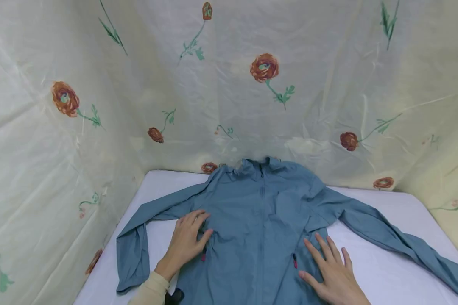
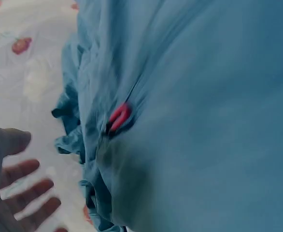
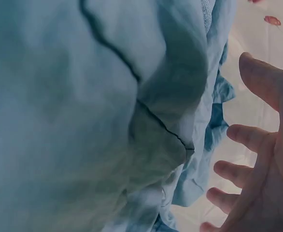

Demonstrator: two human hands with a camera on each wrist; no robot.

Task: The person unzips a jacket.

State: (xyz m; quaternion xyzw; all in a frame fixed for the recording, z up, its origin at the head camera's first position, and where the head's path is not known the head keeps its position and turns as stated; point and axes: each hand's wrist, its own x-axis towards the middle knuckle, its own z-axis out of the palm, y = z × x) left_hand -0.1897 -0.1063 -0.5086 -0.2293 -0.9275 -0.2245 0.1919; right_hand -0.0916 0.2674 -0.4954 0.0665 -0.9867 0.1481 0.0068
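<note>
A blue-grey zip jacket (image 1: 240, 220) lies front side up, its collar at the far edge and its lower part running out of the head view. My left hand (image 1: 188, 237) is over the jacket's left side, fingers spread, near a pocket with a red zipper pull (image 2: 120, 117). Over the right side, beside the other red pull (image 1: 295, 261), my right hand (image 1: 332, 271) spreads its fingers. Neither hand grips anything. In the right wrist view the fingers (image 3: 233, 173) are apart and loosely bent, next to the jacket's edge.
The jacket rests on a white table (image 1: 389, 271). One sleeve (image 1: 133, 254) bends down at the left; the other sleeve (image 1: 397, 237) stretches out to the right. Behind the table hangs a pale curtain (image 1: 229, 84) with printed flowers. A small black object (image 1: 174, 296) shows by the left wrist.
</note>
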